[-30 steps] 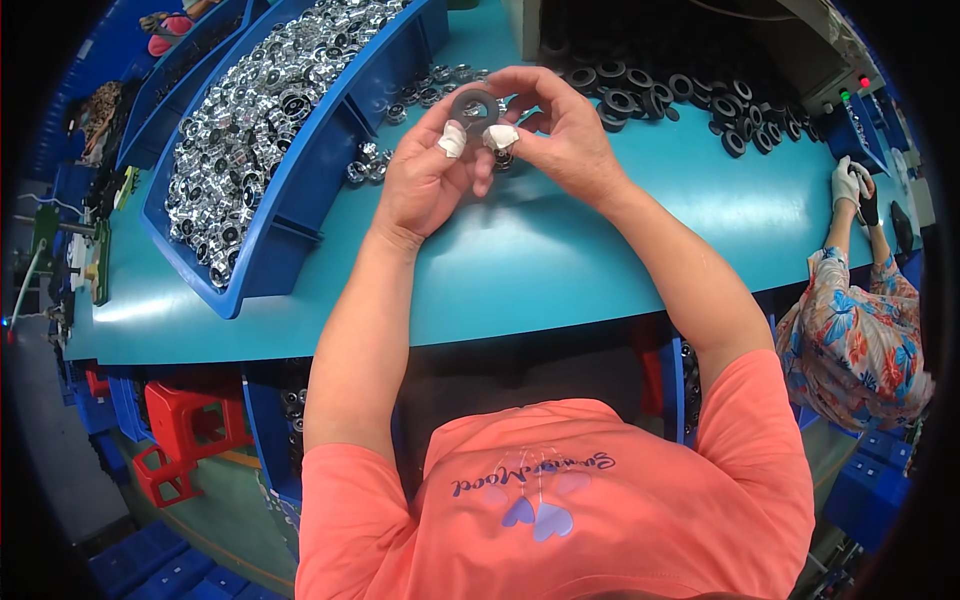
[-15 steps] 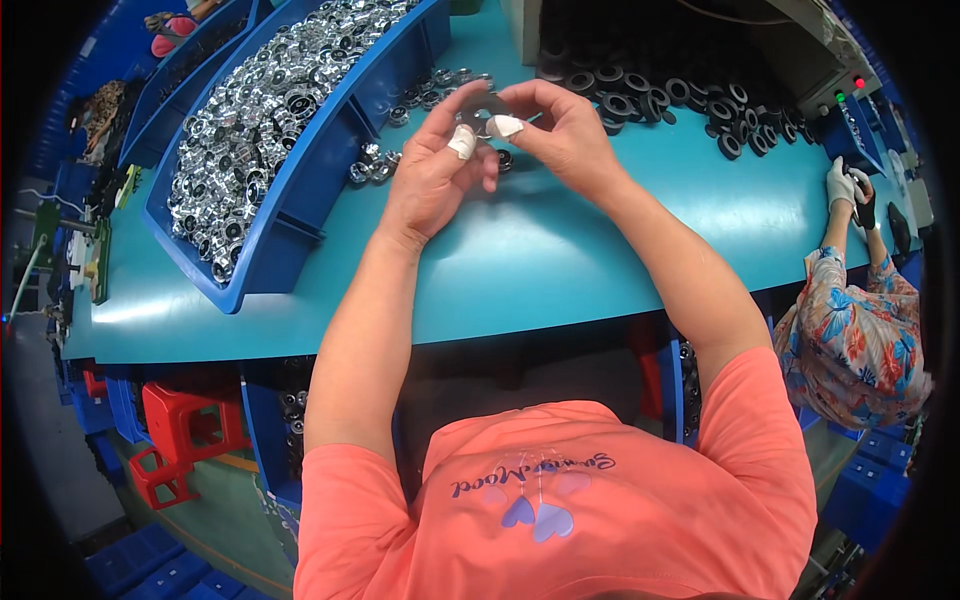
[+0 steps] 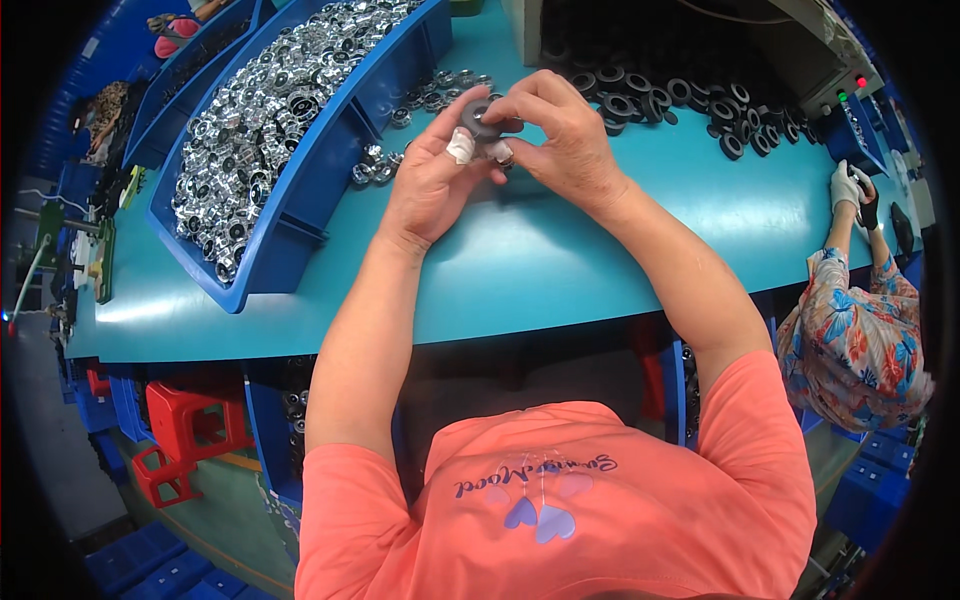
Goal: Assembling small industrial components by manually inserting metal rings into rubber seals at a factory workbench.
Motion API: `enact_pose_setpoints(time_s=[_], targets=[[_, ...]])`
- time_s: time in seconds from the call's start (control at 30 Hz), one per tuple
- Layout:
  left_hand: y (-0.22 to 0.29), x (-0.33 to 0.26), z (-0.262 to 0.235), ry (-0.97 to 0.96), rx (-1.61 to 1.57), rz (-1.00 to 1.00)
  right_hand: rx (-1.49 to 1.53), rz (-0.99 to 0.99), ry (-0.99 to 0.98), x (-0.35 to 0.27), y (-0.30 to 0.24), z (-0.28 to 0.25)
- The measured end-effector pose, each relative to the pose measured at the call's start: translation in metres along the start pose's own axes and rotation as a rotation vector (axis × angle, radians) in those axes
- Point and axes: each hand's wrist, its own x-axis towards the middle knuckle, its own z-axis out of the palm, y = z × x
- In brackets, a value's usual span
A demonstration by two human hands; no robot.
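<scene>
Above the far middle of the bench, a dark grey rubber ring (image 3: 478,120) is held between my two hands. My left hand (image 3: 432,180) grips the ring's left side, its white-wrapped thumb against it. My right hand (image 3: 570,145) closes on the right side with bent fingertips and a wrapped thumb; what else those fingers pinch is hidden. Beyond my left hand lie loose shiny metal hubs (image 3: 375,168) on the bench. To the right of my right hand spreads a pile of black rings (image 3: 725,110).
A long blue bin (image 3: 262,265) full of shiny hubs stands on the left of the turquoise bench (image 3: 560,265). At the back right is a grey machine housing (image 3: 526,30). A co-worker in a floral top (image 3: 860,330) works at the right end. Red stools (image 3: 195,425) stand below left.
My right hand has shifted from holding the ring's rim to pinching over its right side, fingers more bent. The ring has tilted and sits slightly lower; my left hand stays nearly in place.
</scene>
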Motion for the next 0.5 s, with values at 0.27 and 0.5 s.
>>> enact_pose_setpoints(time_s=[0.27, 0.5], targets=[[0.0014, -0.0017, -0.0025, -0.014, -0.051, -0.011, -0.017, -0.060, -0.009, -0.0002, -0.0064, -0.0036], [0.0004, -0.0021, -0.0050, -0.053, -0.096, -0.029, -0.006, -0.078, -0.029, -0.0018, -0.0053, -0.0034]])
